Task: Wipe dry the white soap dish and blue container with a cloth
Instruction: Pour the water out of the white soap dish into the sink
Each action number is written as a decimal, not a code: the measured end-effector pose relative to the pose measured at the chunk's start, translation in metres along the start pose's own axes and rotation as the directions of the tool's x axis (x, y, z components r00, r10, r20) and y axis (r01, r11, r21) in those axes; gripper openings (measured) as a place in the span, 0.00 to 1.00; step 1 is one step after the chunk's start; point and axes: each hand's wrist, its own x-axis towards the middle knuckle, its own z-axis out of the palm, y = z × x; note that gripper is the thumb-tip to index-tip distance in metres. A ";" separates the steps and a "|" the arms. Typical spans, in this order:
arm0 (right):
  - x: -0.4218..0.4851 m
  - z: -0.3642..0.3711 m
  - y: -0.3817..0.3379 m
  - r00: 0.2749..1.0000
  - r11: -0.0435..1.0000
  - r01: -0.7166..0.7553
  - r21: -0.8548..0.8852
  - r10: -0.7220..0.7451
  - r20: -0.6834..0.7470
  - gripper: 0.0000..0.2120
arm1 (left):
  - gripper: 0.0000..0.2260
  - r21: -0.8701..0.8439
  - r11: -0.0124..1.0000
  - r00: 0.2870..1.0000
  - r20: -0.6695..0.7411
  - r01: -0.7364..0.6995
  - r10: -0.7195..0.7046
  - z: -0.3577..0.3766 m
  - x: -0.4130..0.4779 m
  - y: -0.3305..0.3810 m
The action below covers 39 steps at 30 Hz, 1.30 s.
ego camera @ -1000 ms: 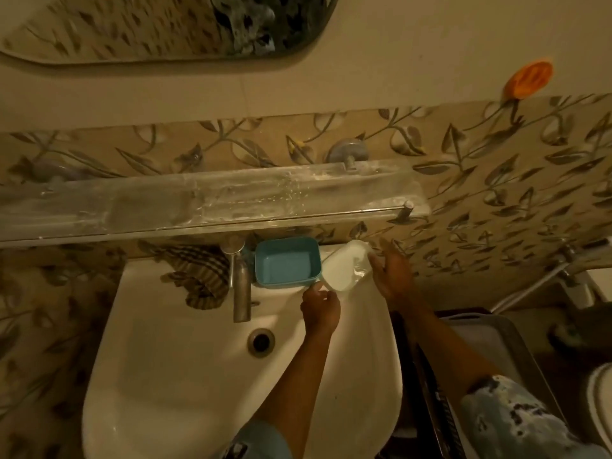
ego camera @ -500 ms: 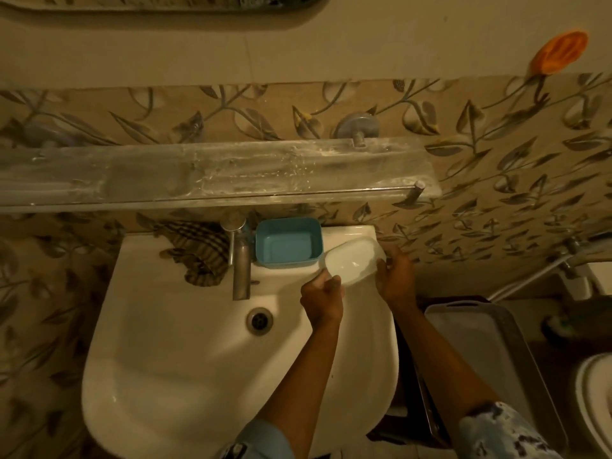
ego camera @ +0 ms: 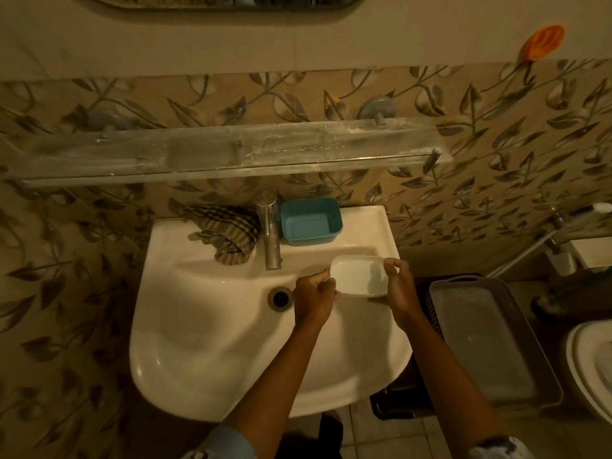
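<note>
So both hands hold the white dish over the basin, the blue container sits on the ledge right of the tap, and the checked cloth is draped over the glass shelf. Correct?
Not the cloth. The head view shows it bunched on the sink ledge, left of the tap, below the shelf. The rest holds: left hand and right hand hold the dish, and the container sits right of the tap.

A white wall-hung washbasin (ego camera: 205,359) carries the things. On its far ledge, left of the steel tap (ego camera: 271,233), lies a crumpled checked cloth (ego camera: 228,231); just right of the tap sits an open blue container (ego camera: 311,221).
</note>
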 end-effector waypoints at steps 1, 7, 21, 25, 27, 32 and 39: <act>-0.006 0.003 0.000 0.998 0.999 -0.007 0.032 0.005 0.061 0.15 | 0.10 0.016 1.000 1.000 0.005 -0.017 0.017 -0.006 -0.002 -0.001; -0.030 0.016 0.007 0.946 0.988 -0.066 0.139 0.017 0.324 0.18 | 0.09 0.063 0.997 0.999 0.011 -0.049 0.049 -0.045 -0.005 -0.010; -0.052 0.036 -0.005 0.963 0.977 0.085 0.196 -0.131 0.235 0.17 | 0.07 -0.121 0.981 0.983 -0.076 0.154 -0.164 -0.105 -0.012 -0.054; -0.053 0.031 -0.008 0.955 0.965 0.206 0.164 -0.235 0.179 0.14 | 0.08 -0.142 0.961 0.959 -0.120 0.238 -0.255 -0.133 -0.014 -0.081; -0.054 0.029 -0.010 0.947 0.957 0.251 0.147 -0.274 0.168 0.14 | 0.09 -0.124 0.960 0.957 -0.122 0.249 -0.264 -0.145 -0.015 -0.088; -0.058 0.026 -0.017 0.932 0.942 0.328 0.076 -0.336 0.138 0.17 | 0.10 -0.099 0.964 0.957 -0.133 0.248 -0.259 -0.163 -0.016 -0.092; -0.067 0.024 -0.030 0.908 0.916 0.394 0.079 -0.401 0.123 0.12 | 0.10 -0.071 0.966 0.959 -0.125 0.247 -0.255 -0.161 -0.020 -0.095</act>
